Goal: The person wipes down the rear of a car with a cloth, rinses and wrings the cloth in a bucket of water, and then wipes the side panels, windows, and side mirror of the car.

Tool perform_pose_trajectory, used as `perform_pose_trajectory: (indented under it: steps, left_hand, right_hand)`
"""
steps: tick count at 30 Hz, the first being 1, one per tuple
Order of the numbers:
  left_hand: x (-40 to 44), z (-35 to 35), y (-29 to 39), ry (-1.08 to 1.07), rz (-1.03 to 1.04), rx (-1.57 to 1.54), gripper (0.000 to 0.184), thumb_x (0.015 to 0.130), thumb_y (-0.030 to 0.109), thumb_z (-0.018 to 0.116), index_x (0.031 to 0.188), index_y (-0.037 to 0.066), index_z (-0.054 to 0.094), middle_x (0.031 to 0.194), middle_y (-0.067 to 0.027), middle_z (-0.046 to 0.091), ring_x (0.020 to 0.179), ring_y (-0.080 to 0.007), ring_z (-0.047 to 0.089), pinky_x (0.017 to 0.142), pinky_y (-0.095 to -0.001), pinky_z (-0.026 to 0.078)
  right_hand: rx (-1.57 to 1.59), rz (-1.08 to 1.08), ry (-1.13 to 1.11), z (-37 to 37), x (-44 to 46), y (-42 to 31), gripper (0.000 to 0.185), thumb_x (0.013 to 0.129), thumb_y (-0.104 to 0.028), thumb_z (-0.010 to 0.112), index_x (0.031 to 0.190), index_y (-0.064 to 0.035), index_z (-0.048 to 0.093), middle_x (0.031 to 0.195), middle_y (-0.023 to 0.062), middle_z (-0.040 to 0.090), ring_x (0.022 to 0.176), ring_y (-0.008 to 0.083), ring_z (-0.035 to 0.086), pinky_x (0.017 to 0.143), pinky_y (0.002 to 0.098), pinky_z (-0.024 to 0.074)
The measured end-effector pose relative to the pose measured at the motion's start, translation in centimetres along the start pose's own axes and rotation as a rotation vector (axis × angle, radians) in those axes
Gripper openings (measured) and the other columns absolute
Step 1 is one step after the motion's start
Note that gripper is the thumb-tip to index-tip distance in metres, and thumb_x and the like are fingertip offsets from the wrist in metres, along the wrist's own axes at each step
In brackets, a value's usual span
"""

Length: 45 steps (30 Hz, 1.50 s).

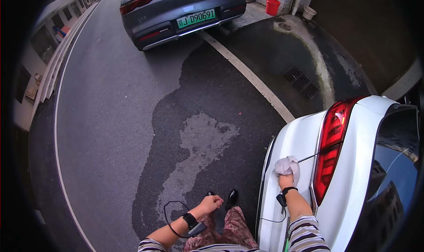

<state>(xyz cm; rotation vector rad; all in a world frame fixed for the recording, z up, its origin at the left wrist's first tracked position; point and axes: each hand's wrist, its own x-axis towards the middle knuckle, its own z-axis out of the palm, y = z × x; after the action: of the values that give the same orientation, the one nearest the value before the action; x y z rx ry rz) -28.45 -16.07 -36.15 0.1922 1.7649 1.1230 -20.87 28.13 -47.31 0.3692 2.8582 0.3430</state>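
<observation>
At the lower right, my right hand (286, 180) presses a pale crumpled cloth (288, 165) on the rear of a white car (300, 135), left of its red tail light (332, 141). The fingers are mostly covered by the cloth. My left hand (212, 203) hangs in front of my legs, touching nothing, with its fingers curled in. Both wrists wear dark bands, with a dark device and a thin cable near each.
A dark grey car (154, 17) with a green plate stands ahead on the road. A red bucket (272, 6) and a white bucket (309, 13) sit at the upper right. A drain grate (301, 82) lies beyond the white line (247, 73).
</observation>
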Motion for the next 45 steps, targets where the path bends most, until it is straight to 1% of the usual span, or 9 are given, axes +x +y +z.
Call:
perform_pose_trajectory:
  steps: [1,3,5,8,11,26,31,37,45]
  left_hand:
    - [0.1,0.3,-0.8,0.007,0.001,-0.022,0.024,0.090,0.016,0.054,0.102,-0.001,0.065,0.084,-0.0095,0.068,0.075,-0.0164,0.067,0.070,-0.0300,0.053]
    - [-0.1,0.3,-1.7,-0.002,-0.040,-0.013,0.024,0.090,0.017,0.054,0.102,-0.001,0.065,0.084,-0.0091,0.068,0.076,-0.0168,0.068,0.071,-0.0303,0.053]
    - [-0.2,0.5,-2.9,-0.002,-0.092,0.001,0.024,0.090,0.017,0.054,0.102,0.000,0.065,0.085,-0.0090,0.068,0.077,-0.0166,0.068,0.071,-0.0304,0.053]
    - [-1.0,0.6,-2.1,0.031,-0.152,-0.015,0.024,0.090,0.017,0.054,0.103,0.000,0.066,0.084,-0.0091,0.068,0.078,-0.0165,0.068,0.069,-0.0296,0.053]
    - [-1.6,0.2,-1.9,0.074,-0.123,0.045,0.023,0.089,0.015,0.052,0.099,0.001,0.067,0.081,-0.0072,0.067,0.075,-0.0141,0.065,0.068,-0.0283,0.052]
    - [-1.2,1.1,-2.7,0.057,-0.094,-0.195,0.020,0.093,0.010,0.049,0.103,-0.002,0.063,0.085,-0.0040,0.066,0.075,-0.0098,0.062,0.065,-0.0235,0.049]
    - [-0.6,1.2,-3.5,0.045,-0.085,-0.278,0.021,0.094,0.012,0.051,0.103,-0.002,0.063,0.085,-0.0051,0.065,0.074,-0.0106,0.062,0.063,-0.0234,0.049]
    - [0.3,0.3,-3.7,0.068,-0.116,-0.253,0.021,0.094,0.013,0.050,0.103,0.000,0.063,0.085,-0.0039,0.065,0.073,-0.0094,0.062,0.060,-0.0223,0.047]
    - [1.3,-1.4,-2.2,0.096,-0.090,-0.230,0.021,0.094,0.011,0.050,0.102,-0.003,0.063,0.084,-0.0058,0.065,0.070,-0.0116,0.062,0.065,-0.0255,0.050]
  right_hand:
    - [0.095,-0.050,0.202,3.4,0.5,-0.4,0.041,0.092,-0.028,0.048,0.126,-0.0058,0.053,0.128,0.0124,0.056,0.120,0.0244,0.050,0.103,0.0373,0.0377]
    - [1.010,0.399,0.044,-3.1,0.3,-2.2,0.034,0.091,-0.025,0.047,0.114,-0.0038,0.060,0.119,0.0175,0.061,0.113,0.0258,0.057,0.097,0.0356,0.0428]
    - [1.145,0.536,-0.142,-6.5,2.1,-4.1,0.033,0.091,-0.026,0.047,0.106,-0.0028,0.065,0.107,0.0191,0.065,0.104,0.0272,0.062,0.090,0.0355,0.0472]
    - [0.413,0.281,-0.298,-4.3,4.8,-4.4,0.034,0.092,-0.033,0.048,0.098,-0.0036,0.065,0.092,0.0162,0.067,0.091,0.0278,0.064,0.079,0.0367,0.0494]
    - [0.506,0.262,-0.281,-2.0,3.3,-5.2,0.030,0.092,-0.034,0.049,0.092,-0.0060,0.060,0.086,0.0133,0.061,0.083,0.0254,0.057,0.073,0.0353,0.0444]
    - [2.107,0.862,-1.145,-5.5,-8.4,-6.9,0.038,0.092,-0.038,0.052,0.064,-0.0182,0.036,0.054,-0.0012,0.031,0.044,0.0133,0.025,0.042,0.0282,0.0198]
    - [2.179,0.774,-1.350,-9.4,-2.8,-5.5,0.048,0.092,-0.040,0.054,0.055,-0.0223,0.028,0.044,-0.0061,0.021,0.031,0.0093,0.015,0.032,0.0259,0.0116]
    - [2.126,0.727,-1.041,-9.7,2.9,-5.3,0.045,0.090,-0.038,0.060,0.056,-0.0185,0.039,0.044,-0.0074,0.026,0.028,0.0101,0.018,0.029,0.0266,0.0136]
    - [1.934,0.743,-1.178,-11.7,5.5,-4.6,0.025,0.095,-0.036,0.053,0.079,-0.0167,0.051,0.047,-0.0038,0.033,0.032,0.0109,0.024,0.031,0.0261,0.0169]
